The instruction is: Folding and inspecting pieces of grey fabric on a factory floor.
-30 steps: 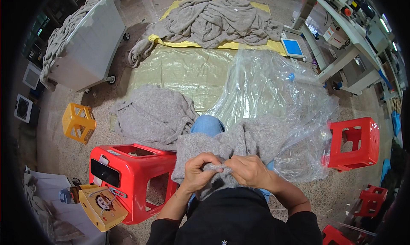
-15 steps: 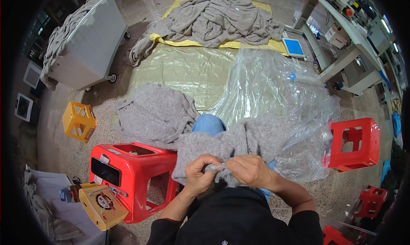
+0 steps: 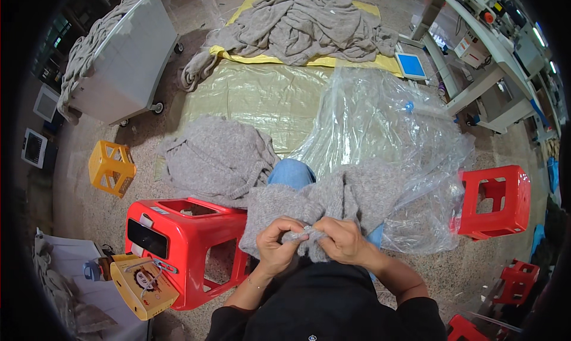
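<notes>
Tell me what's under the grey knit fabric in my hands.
Blue trousers show past the edges of the grey knit fabric; whatever lies beneath its middle is covered from view.

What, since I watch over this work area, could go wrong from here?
The left hand and right hand pinch the knit close together, so a hard tug might stretch its fabric.

The knit lies loosely over the lap, near the clear sheet; it could slip down onto it.

The phone lies at the edge of the left red stool, so a bump might knock it off.
</notes>
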`<action>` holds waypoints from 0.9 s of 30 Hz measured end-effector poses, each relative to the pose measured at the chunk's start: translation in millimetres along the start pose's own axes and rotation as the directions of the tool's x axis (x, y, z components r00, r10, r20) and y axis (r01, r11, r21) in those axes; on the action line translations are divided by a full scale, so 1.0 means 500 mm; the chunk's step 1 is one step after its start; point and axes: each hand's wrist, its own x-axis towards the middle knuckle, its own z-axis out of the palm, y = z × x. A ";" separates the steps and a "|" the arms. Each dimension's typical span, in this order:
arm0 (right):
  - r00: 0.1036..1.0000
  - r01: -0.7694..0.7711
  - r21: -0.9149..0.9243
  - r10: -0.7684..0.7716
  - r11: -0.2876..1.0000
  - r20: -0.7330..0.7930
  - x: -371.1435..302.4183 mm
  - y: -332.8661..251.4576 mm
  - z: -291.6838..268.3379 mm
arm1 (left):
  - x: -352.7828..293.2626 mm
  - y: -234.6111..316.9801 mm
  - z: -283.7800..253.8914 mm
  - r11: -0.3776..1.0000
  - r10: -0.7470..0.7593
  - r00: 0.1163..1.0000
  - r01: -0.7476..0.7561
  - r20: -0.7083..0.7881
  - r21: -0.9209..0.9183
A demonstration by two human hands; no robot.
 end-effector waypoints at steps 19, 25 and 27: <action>0.977 0.187 -0.385 -0.213 0.904 -0.027 -0.003 -0.001 0.003 | -0.026 0.009 0.022 0.999 -0.010 0.996 0.014 -0.090 0.049; 0.997 0.077 -0.095 -0.074 0.992 0.035 0.011 0.000 -0.017 | -0.009 -0.002 0.009 1.000 0.009 0.999 -0.007 -0.052 0.027; 0.994 0.100 -0.225 -0.091 0.969 0.053 0.015 -0.006 -0.024 | -0.003 -0.002 0.006 0.996 0.027 0.999 -0.025 -0.034 0.081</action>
